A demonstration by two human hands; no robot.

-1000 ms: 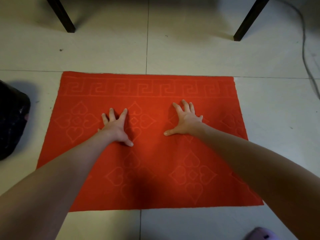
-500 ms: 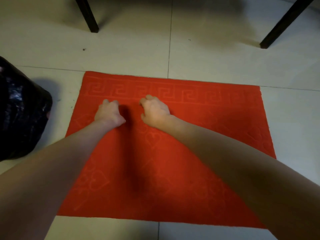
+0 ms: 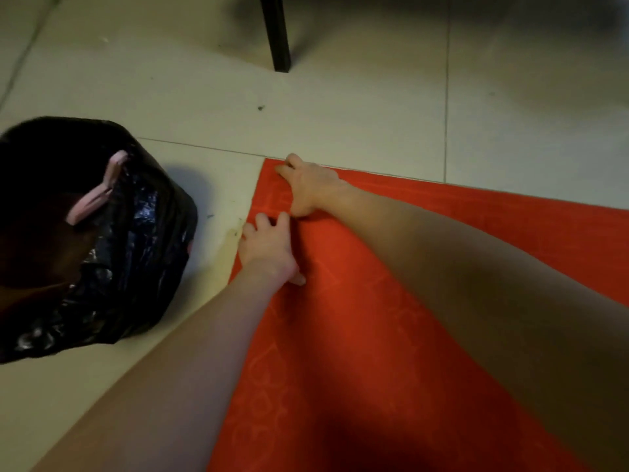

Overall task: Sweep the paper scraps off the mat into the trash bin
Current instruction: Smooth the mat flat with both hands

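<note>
The red embossed mat (image 3: 391,335) lies on the tiled floor. At its far left corner my right hand (image 3: 311,187) rests palm down with bent fingers, the fingertips touching the corner. Just below it, my left hand (image 3: 269,248) presses on the mat's left edge, fingers spread and slightly bent, thumb stretched back along the mat. The trash bin (image 3: 146,253), lined with a black plastic bag, stands on the floor a short gap left of the mat. No paper scraps show plainly on the mat; a few small specks (image 3: 235,233) lie on the floor beside its edge.
A pink clothespin (image 3: 98,192) clips the bag to the bin's rim. A black furniture leg (image 3: 277,32) stands on the tiles beyond the mat. Pale floor tiles (image 3: 374,107) surround the mat.
Both hands have slid left across the mat, from its middle to its left edge and far left corner. The view has swung left, bringing the bin fully into sight.
</note>
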